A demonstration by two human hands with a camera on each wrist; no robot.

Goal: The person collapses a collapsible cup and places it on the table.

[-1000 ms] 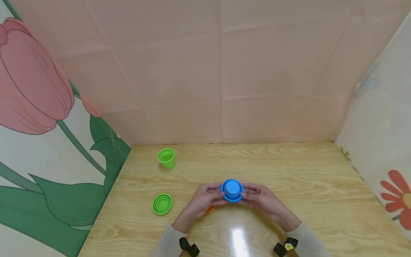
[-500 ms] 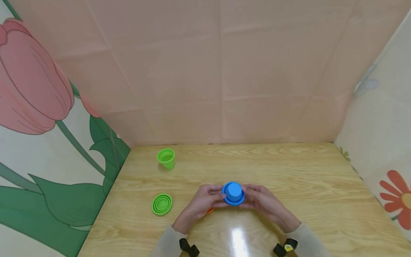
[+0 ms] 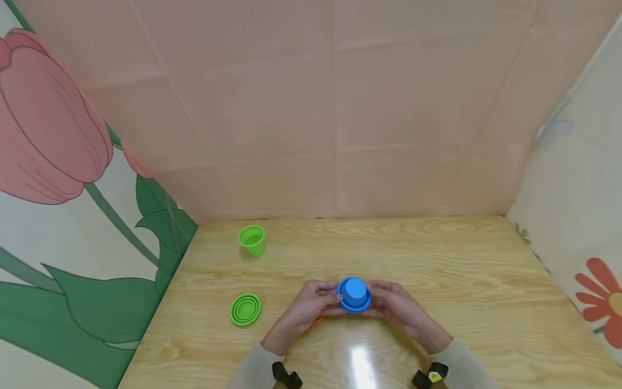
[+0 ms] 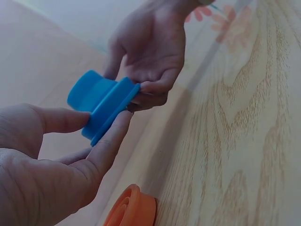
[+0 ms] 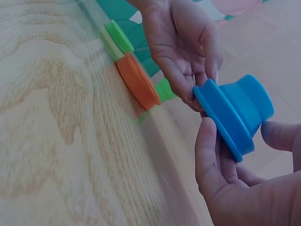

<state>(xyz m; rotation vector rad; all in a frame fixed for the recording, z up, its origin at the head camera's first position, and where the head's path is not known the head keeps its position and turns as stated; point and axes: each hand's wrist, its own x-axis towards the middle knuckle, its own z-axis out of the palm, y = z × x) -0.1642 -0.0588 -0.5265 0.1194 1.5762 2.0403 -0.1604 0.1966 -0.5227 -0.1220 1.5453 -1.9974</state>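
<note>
1. Looking from the head camera, I can see a blue cup (image 3: pixel 354 294) held up between someone's two hands, just above the wooden table (image 3: pixel 447 270). Left hand (image 3: pixel 308 303) has one side of it, right hand (image 3: pixel 400 310) has the other, so it's pretty much dead centre. Both are in a narrow pinch, nothing spread wide. The cup's smaller end pokes up toward the camera, wide rim underneath. Part of an orange ringed piece (image 3: pixel 318 319) peeks out by the left hand, which covers the rest. Over past that hand there's a flat green ringed piece (image 3: pixel 245 309), and farther back a tall green cup (image 3: pixel 252 240) standing upright.

2. Left wrist camera: thumb on the blue cup's side, a finger against the wide rim, so yeah, that hand's got a proper grip. The right hand's fingers are at the opposite side of the rim. The orange ringed piece sits on the table near the left hand, not touching the blue cup.

3. Right wrist camera: fingertips on the rim, thumb up by the smaller end, blue cup held between them. The left hand's fingers meet the rim's far side. Orange and flat green pieces lie on the table beyond.
</note>
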